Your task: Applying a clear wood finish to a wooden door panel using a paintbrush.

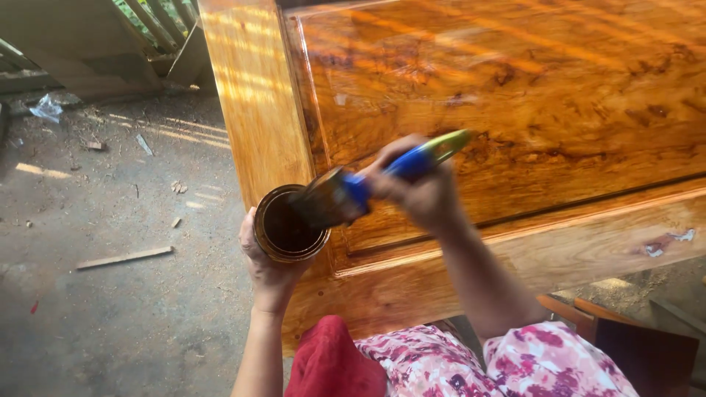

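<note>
The paintbrush [346,197], with a blue and green handle, has its dark bristles over the rim of the varnish can [288,224]. The right hand [421,190] is closed around the handle. The left hand [263,266] grips the can from below, just beside the edge of the glossy wooden door panel [515,95]. To do this well, I think the bristles should be wiped on the rim, so no drops fall on the wet surface. Left of the can, a wood strip [125,257] lies on the dusty floor [110,309].

Left hand [266,263] cupped upward with fingers wrapped closed; right hand [421,190] raised beside it, fist clenched, forearm angled up.
</note>
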